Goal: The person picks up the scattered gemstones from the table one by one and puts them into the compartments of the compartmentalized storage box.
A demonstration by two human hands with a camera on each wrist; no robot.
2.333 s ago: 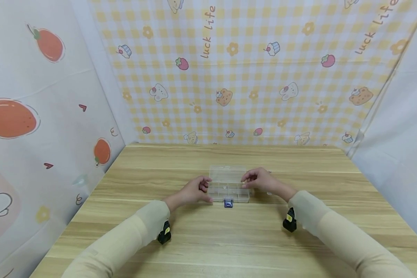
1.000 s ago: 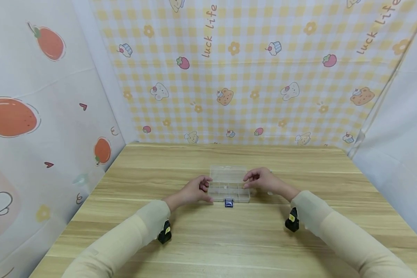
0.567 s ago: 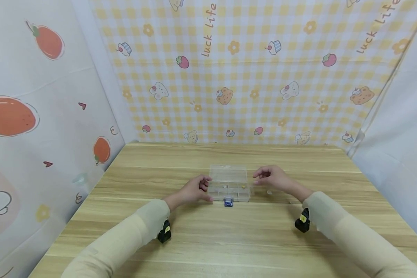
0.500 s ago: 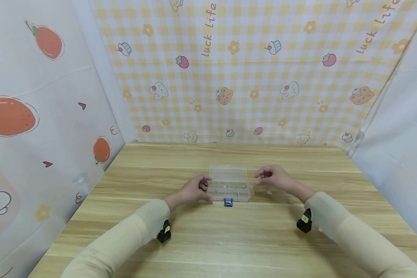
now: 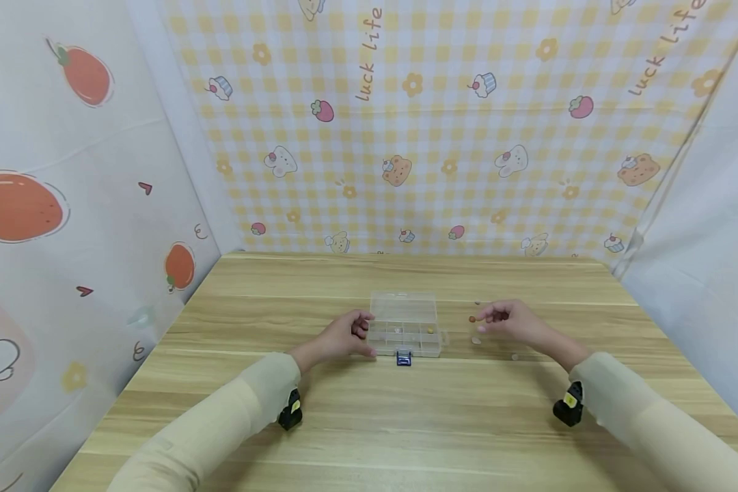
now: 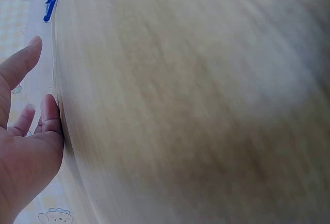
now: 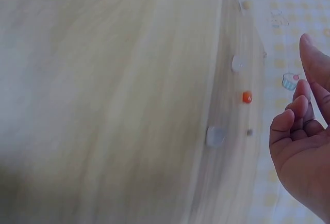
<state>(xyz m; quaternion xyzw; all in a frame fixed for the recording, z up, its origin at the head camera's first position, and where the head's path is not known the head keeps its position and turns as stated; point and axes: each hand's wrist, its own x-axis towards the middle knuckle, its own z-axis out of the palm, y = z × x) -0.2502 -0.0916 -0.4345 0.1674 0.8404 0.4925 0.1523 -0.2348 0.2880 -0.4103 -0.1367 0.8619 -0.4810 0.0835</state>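
A clear plastic compartment box (image 5: 432, 350) stands on the table with its lid (image 5: 404, 307) tipped back and a blue clasp (image 5: 404, 359) at the front. My left hand (image 5: 343, 336) holds its left end, thumb at the front corner and fingers at the back. In the compartments lie a yellow bead (image 5: 430, 331) and a pale piece (image 5: 398, 330). Right of the box, my right hand (image 5: 513, 324) hovers, thumb and fingers apart with nothing between them. An orange bead (image 5: 472, 319) lies just left of its fingertips; the right wrist view shows that orange bead (image 7: 247, 97) too.
Two clear flat pieces, one nearer the box (image 5: 476, 340) and one farther right (image 5: 514, 356), lie on the wooden table (image 5: 400, 430). A small dark piece (image 5: 477, 302) sits behind the orange bead. A checked cloth (image 5: 406, 137) hangs behind.
My right hand has released the yellow bead into the box's right back compartment and moved right, over to the orange bead. My left hand stays at the box's left end.
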